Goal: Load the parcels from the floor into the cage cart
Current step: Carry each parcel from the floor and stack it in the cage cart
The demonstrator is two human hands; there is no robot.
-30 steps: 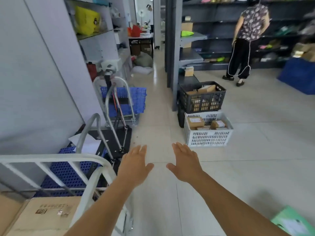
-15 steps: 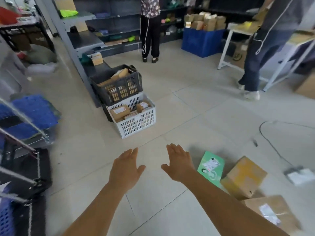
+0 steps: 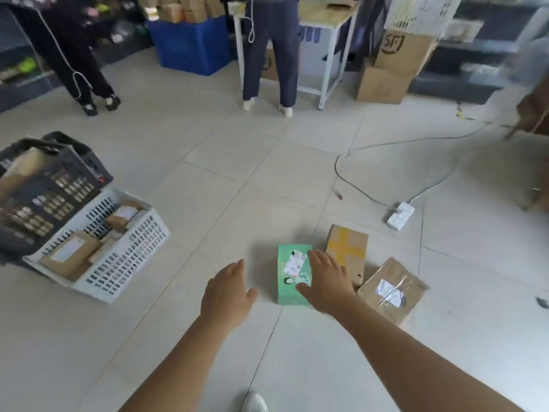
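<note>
Change: view has swung right since the earlier frame; cart gone from view, three floor parcels now centred, both hands closer to them.
Left hand [image 3: 227, 292]: fingers straight, spread, palm down, holding nothing; hangs over bare floor just left of green box.
Right hand [image 3: 326, 281]: fingers straight, holding nothing; over right side of green box [image 3: 289, 275], overlapping it in view; contact cannot be told, no grip yet.
Green box: on floor, centre, lying flat, white label on top, mint print; looks intact, small enough for two hands.
Taped box [image 3: 347, 251]: brown card with yellow tape cross, just right of green box, partly behind right hand.
Brown box [image 3: 392, 289]: right of the other two, clear tape, white label, lying askew; touching or nearly touching taped box, cannot tell which.
Progress: three parcels on floor, none lifted; cage cart not in view, so its load cannot be judged. Step in hand looks like reach for green box; left: grasp, lift, carry, then two more.
White crate [image 3: 124, 260]: left, small cartons inside.
Black crate [image 3: 47, 185]: behind it, also holding cartons.
Power strip [image 3: 400, 215]: on floor beyond parcels, cable trailing away.
Others: two people standing at far side, legs only.
</note>
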